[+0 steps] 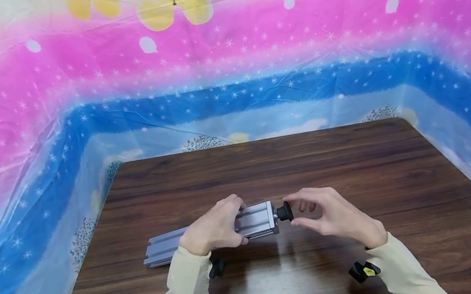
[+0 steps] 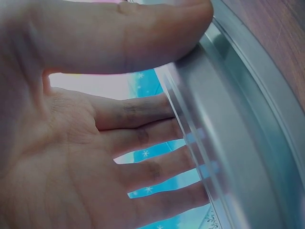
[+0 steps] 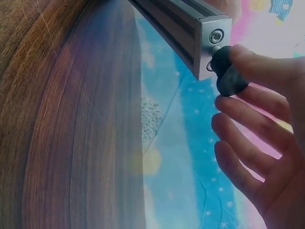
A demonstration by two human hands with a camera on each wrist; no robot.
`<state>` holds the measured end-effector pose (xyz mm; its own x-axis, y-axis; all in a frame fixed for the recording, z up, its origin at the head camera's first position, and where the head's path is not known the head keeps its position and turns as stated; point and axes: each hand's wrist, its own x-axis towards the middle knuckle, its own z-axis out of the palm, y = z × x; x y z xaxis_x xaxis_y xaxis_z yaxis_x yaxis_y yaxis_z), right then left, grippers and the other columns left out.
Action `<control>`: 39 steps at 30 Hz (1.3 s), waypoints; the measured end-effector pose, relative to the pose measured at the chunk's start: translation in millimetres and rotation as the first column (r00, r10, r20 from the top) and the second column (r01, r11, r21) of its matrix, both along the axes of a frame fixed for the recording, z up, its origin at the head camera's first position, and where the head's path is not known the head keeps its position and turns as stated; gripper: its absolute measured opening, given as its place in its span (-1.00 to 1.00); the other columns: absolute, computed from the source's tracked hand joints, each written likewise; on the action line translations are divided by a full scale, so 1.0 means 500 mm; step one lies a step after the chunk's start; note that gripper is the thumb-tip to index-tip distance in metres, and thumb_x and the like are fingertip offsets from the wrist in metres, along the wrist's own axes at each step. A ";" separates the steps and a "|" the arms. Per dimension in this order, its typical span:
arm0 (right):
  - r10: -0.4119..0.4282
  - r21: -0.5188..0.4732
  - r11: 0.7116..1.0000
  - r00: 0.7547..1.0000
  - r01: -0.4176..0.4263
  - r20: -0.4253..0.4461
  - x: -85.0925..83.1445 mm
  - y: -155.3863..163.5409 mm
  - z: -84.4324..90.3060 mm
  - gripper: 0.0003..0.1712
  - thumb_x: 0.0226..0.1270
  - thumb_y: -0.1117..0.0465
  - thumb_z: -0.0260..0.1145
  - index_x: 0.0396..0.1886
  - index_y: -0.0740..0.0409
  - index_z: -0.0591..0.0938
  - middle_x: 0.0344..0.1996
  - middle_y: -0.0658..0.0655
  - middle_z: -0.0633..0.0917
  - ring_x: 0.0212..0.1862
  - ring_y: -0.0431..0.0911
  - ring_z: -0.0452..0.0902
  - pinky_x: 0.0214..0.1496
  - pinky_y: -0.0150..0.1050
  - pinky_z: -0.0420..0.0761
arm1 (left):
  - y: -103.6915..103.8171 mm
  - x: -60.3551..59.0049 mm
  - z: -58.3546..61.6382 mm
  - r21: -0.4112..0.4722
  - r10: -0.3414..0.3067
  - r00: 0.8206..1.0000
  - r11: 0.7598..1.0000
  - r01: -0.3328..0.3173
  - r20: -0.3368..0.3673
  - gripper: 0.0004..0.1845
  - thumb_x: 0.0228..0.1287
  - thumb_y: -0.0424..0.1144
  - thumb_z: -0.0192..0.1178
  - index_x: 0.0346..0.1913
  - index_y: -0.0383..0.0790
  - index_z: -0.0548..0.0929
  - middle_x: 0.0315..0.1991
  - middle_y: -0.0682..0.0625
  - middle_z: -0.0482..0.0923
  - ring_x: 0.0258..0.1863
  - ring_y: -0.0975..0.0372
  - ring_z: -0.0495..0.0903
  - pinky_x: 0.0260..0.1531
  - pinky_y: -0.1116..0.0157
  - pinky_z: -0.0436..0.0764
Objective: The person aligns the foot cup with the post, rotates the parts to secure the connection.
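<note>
A silver aluminium profile (image 1: 255,219) with long grooves lies across the middle of the view, raised a little at its right end. My left hand (image 1: 213,224) grips it from above, the thumb on the near side and the fingers over the far side. From the end plate (image 3: 205,47) a short threaded stem sticks out, carrying a black knob (image 1: 283,211) with a wide round disc. My right hand (image 1: 332,211) pinches this knob between thumb and forefinger, while the other fingers stand spread apart. A round screw head (image 3: 217,36) shows in the plate beside the stem.
Beneath both hands is a dark wood-grain table (image 1: 313,159). A pink and blue patterned cloth (image 1: 221,65) hangs around its back and sides. Black wrist devices (image 1: 363,270) sit under the sleeves.
</note>
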<state>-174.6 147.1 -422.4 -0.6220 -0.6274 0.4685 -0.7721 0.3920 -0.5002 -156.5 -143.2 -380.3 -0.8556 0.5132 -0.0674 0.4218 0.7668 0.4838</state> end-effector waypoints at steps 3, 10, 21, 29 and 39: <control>-0.014 -0.001 1.000 1.000 0.014 0.011 0.000 -0.002 -0.004 -0.55 0.23 0.18 0.52 0.12 0.12 0.69 -0.27 -0.07 0.76 -0.35 -0.32 0.60 -0.32 -0.32 0.64 | 0.001 -0.001 0.001 -0.001 -0.001 1.000 1.000 0.001 -0.001 -0.41 -0.03 -0.31 0.54 0.07 -0.41 0.54 -0.19 -0.05 0.46 -0.30 0.19 0.44 -0.22 0.20 0.51; -0.070 0.008 0.998 0.994 0.070 0.081 -0.002 -0.013 -0.009 -0.83 0.36 0.09 0.42 -0.14 0.03 0.74 -0.44 -0.18 0.71 -0.45 -0.40 0.54 -0.42 -0.38 0.58 | 0.001 -0.003 0.000 -0.001 -0.001 1.000 1.000 0.001 0.010 -0.42 -0.03 -0.33 0.53 0.07 -0.42 0.54 -0.19 -0.07 0.47 -0.31 0.19 0.44 -0.21 0.19 0.51; -0.193 0.095 0.978 0.978 0.186 0.076 -0.002 -0.026 -0.014 -0.60 0.51 -0.01 0.24 -0.63 -0.19 0.61 -0.76 -0.30 0.50 -0.71 -0.42 0.31 -0.58 -0.42 0.34 | 0.002 -0.002 -0.002 -0.010 0.005 1.000 1.000 -0.005 0.004 -0.44 -0.04 -0.30 0.54 0.05 -0.38 0.55 -0.23 -0.03 0.44 -0.31 0.20 0.43 -0.24 0.21 0.50; -0.145 0.089 0.987 0.984 0.136 0.107 0.007 -0.010 -0.007 -0.66 0.31 -0.07 0.44 -0.02 -0.05 0.69 -0.39 -0.24 0.67 -0.44 -0.36 0.53 -0.38 -0.38 0.54 | 0.000 -0.003 -0.003 -0.009 -0.011 1.000 1.000 0.011 -0.006 -0.44 -0.04 -0.29 0.53 0.04 -0.38 0.55 -0.22 -0.03 0.44 -0.31 0.20 0.42 -0.24 0.22 0.49; -0.006 0.041 0.999 0.998 0.003 0.062 0.004 -0.011 -0.009 -0.42 0.18 0.17 0.56 0.22 0.08 0.63 -0.25 -0.14 0.73 -0.30 -0.33 0.62 -0.24 -0.34 0.64 | -0.006 0.001 -0.005 -0.010 -0.002 1.000 1.000 0.002 -0.004 -0.46 -0.04 -0.29 0.53 0.03 -0.35 0.56 -0.25 -0.01 0.44 -0.31 0.21 0.42 -0.24 0.22 0.48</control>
